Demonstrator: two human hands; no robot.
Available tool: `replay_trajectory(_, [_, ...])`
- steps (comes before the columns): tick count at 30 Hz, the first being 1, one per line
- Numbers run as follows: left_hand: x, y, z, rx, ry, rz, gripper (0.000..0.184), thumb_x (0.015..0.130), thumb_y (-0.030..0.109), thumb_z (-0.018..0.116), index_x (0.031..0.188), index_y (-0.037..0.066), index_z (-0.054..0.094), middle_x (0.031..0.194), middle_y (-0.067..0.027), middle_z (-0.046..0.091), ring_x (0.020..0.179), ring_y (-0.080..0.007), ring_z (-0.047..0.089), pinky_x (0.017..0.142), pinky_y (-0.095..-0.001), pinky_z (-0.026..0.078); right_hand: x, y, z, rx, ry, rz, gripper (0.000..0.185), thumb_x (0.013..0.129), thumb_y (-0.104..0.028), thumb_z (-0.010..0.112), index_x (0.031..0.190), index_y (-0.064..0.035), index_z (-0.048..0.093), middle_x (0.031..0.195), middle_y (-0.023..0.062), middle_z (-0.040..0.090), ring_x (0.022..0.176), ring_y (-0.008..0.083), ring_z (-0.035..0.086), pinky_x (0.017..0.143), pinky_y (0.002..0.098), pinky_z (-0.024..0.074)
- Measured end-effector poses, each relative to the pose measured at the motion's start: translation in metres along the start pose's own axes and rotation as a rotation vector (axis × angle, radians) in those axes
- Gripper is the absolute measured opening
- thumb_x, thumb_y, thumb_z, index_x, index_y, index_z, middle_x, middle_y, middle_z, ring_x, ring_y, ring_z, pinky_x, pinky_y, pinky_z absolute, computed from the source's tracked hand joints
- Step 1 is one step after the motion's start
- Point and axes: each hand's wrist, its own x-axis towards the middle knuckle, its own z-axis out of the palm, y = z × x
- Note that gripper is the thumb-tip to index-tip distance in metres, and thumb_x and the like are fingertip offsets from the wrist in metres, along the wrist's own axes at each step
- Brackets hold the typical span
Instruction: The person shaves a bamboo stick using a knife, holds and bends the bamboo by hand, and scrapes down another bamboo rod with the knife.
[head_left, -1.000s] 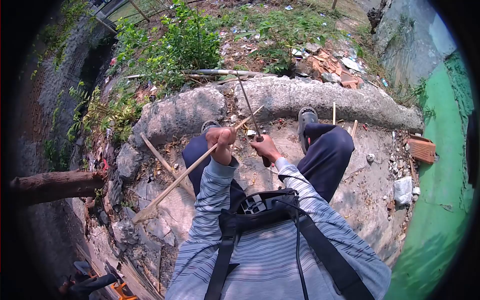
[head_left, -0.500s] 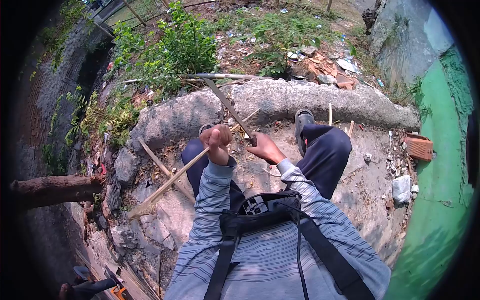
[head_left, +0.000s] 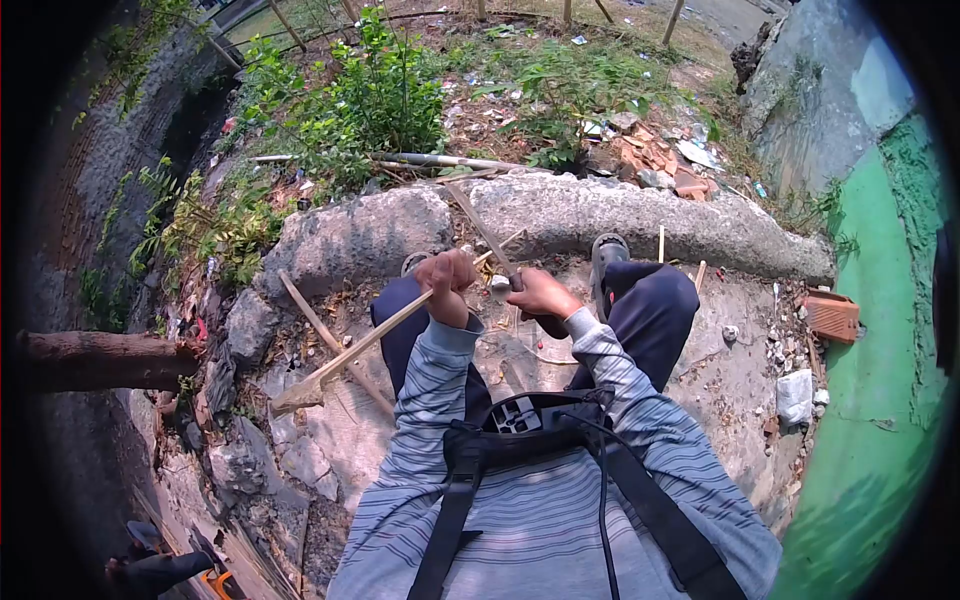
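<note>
Evidently the step in hand is working a blade against wood: the left hand (head_left: 447, 288) is closed in a fist around a pale stick (head_left: 372, 338), and the right hand (head_left: 545, 298) is wrapped around the handle of a long knife (head_left: 476, 222). Neither hand is slack. The stick is the piece being worked; it slants through the left fist, its broad, ragged end out toward eight o'clock and its thin end toward two. From the right hand the blade points to about eleven o'clock and crosses the stick between that thin end and the fist. Whether the edge bites or only passes over the wood, I cannot tell.

Below the ragged end, toward eight o'clock from the fists, a second stick (head_left: 311, 308) lies on the ground, crossed over by the first. At twelve o'clock runs the rough concrete kerb (head_left: 640, 212); at three o'clock, well apart, sits an orange block (head_left: 833, 316). A black bag (head_left: 556, 420) is strapped on at six o'clock, close to the forearms.

As I judge it, a next stroke calls for a steady left grip, the edge angled shallowly along the wood, and its path kept clear of the left knuckles and the knee.
</note>
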Motion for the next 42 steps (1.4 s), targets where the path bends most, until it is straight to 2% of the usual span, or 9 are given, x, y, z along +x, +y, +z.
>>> replay_trajectory(5, [-0.001, -0.002, -0.001, 0.037, 0.006, 0.055, 0.053, 0.102, 0.026, 0.052, 0.057, 0.011, 0.027, 0.053, 0.0011, 0.027, 0.047, -0.0101, 0.024, 0.044, -0.0297, 0.019, -0.004, 0.002, -0.011, -0.220, 0.050, -0.057, 0.032, 0.077, -0.016, 0.074, 0.090, 0.0022, 0.051, 0.083, 0.0219, 0.069, 0.075, 0.0312, 0.074, 0.061, 0.0419, 0.0586])
replay_trajectory(8, [-0.001, -0.002, -0.001, 0.036, 0.018, 0.075, 0.052, 0.102, 0.024, 0.052, 0.057, 0.011, 0.028, 0.053, 0.0008, 0.028, 0.047, -0.0104, 0.026, 0.043, -0.0292, 0.021, 0.003, 0.007, -0.010, -0.322, 0.093, 0.020, 0.053, 0.072, -0.015, 0.078, 0.106, 0.0069, 0.044, 0.095, 0.0286, 0.068, 0.094, 0.0415, 0.070, 0.079, 0.0444, 0.0573])
replay_trajectory(15, [0.000, -0.002, 0.000, 0.049, 0.035, 0.108, 0.051, 0.102, 0.023, 0.051, 0.057, 0.010, 0.028, 0.054, -0.0005, 0.030, 0.047, -0.0107, 0.029, 0.043, -0.0279, 0.024, 0.004, 0.021, -0.008, -0.266, 0.169, -0.080, 0.066, 0.075, -0.020, 0.080, 0.121, 0.0048, 0.041, 0.096, 0.0305, 0.067, 0.096, 0.0469, 0.067, 0.086, 0.0512, 0.0533])
replay_trajectory(17, [0.000, -0.002, 0.000, 0.058, 0.032, 0.103, 0.051, 0.102, 0.023, 0.051, 0.057, 0.010, 0.028, 0.054, -0.0006, 0.030, 0.047, -0.0107, 0.029, 0.043, -0.0279, 0.024, -0.001, 0.019, -0.006, -0.243, 0.239, -0.108, 0.067, 0.078, -0.020, 0.077, 0.127, -0.0010, 0.036, 0.098, 0.0319, 0.067, 0.096, 0.0479, 0.067, 0.085, 0.0533, 0.0521])
replay_trajectory(24, [0.002, -0.003, 0.000, 0.053, 0.052, 0.079, 0.053, 0.103, 0.026, 0.050, 0.057, 0.009, 0.029, 0.053, -0.0004, 0.030, 0.045, -0.0104, 0.028, 0.042, -0.0280, 0.023, -0.015, 0.015, 0.009, -0.036, 0.308, -0.111, 0.068, 0.084, -0.022, 0.072, 0.133, -0.0012, 0.031, 0.096, 0.0313, 0.066, 0.094, 0.0489, 0.066, 0.084, 0.0519, 0.0509])
replay_trajectory(29, [0.001, -0.001, 0.002, 0.060, 0.052, 0.067, 0.055, 0.103, 0.028, 0.050, 0.056, 0.009, 0.030, 0.052, -0.0002, 0.030, 0.044, -0.0099, 0.027, 0.041, -0.0278, 0.022, -0.014, -0.004, 0.005, 0.203, 0.310, -0.241, 0.069, 0.084, -0.025, 0.073, 0.135, -0.0036, 0.032, 0.096, 0.0251, 0.067, 0.093, 0.0411, 0.068, 0.085, 0.0477, 0.0509])
replay_trajectory(31, [0.001, -0.001, 0.004, 0.056, 0.044, 0.069, 0.055, 0.103, 0.028, 0.050, 0.056, 0.009, 0.030, 0.052, -0.0002, 0.030, 0.044, -0.0097, 0.027, 0.041, -0.0278, 0.021, -0.010, -0.011, -0.001, 0.209, 0.348, -0.348, 0.065, 0.087, -0.023, 0.074, 0.134, -0.0072, 0.033, 0.092, 0.0175, 0.066, 0.080, 0.0297, 0.068, 0.071, 0.0412, 0.0529])
replay_trajectory(34, [0.002, -0.001, 0.005, 0.064, 0.040, 0.065, 0.054, 0.103, 0.028, 0.050, 0.056, 0.009, 0.030, 0.052, 0.0001, 0.030, 0.044, -0.0093, 0.027, 0.040, -0.0277, 0.021, -0.014, -0.020, -0.009, 0.786, -0.038, -0.258, 0.050, 0.094, -0.013, 0.069, 0.131, -0.0106, 0.035, 0.086, 0.0061, 0.057, 0.057, 0.0091, 0.053, 0.047, 0.0232, 0.0387])
replay_trajectory(42, [-0.001, -0.002, -0.004, 0.009, 0.069, 0.049, 0.053, 0.102, 0.027, 0.052, 0.058, 0.010, 0.028, 0.054, 0.0020, 0.027, 0.046, -0.0085, 0.026, 0.042, -0.0275, 0.018, -0.025, -0.027, -0.004, 1.148, -0.206, -0.064, 0.042, 0.104, -0.033, 0.055, 0.139, -0.0168, 0.037, 0.090, 0.0054, 0.059, 0.056, 0.0099, 0.053, 0.046, 0.0217, 0.0408])
